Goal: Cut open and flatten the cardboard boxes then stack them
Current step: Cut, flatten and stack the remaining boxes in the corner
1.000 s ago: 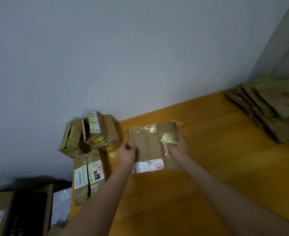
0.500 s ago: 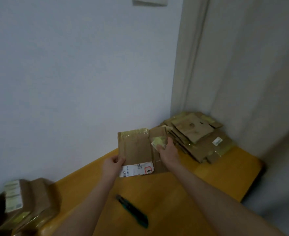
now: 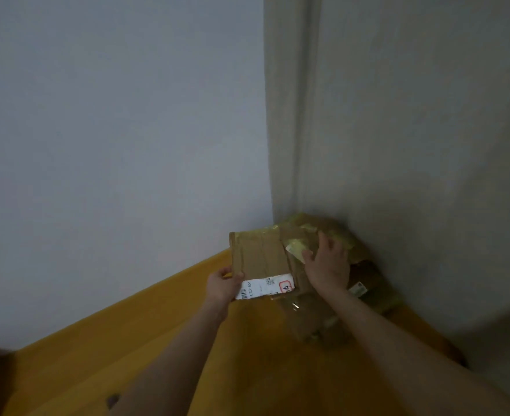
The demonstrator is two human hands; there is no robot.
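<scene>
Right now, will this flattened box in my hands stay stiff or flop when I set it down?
Probably fairly stiff: the box shows no sag between left hand and right hand. Likely light: a corner grip carries it. Its glossy tape could slide on the pile.

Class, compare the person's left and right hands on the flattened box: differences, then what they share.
The left hand grips the flattened box at its near-left edge, beside the label; the right hand lies flat on its right part. The left hand is curled; the right hand stretched out. Both touch one box.
</scene>
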